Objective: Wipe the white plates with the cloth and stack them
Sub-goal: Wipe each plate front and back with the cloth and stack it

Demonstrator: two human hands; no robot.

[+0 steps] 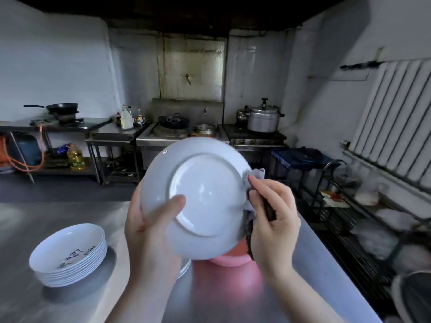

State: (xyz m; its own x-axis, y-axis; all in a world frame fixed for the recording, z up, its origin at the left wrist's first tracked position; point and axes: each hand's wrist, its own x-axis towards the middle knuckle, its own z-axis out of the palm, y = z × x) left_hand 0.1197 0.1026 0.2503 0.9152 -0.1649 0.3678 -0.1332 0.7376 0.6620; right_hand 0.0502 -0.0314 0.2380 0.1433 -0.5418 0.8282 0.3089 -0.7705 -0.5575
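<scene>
Left hand [149, 231]: closed on white plate [198, 197], thumb across its underside, plate raised on edge, back facing the camera. Right hand [272, 220]: pinched around cloth [255, 177], pressing it on the plate's right rim. Below the grip: pink basin [229, 258], partly hidden. Lower left: stack of white plates [70, 255] on steel table [21, 229]. Beyond: stove [182, 134], pressure cooker [264, 118].

wok [62, 107] | pressure cooker [264, 118] | oil bottle [75, 157] | pink basin [229, 257]
</scene>
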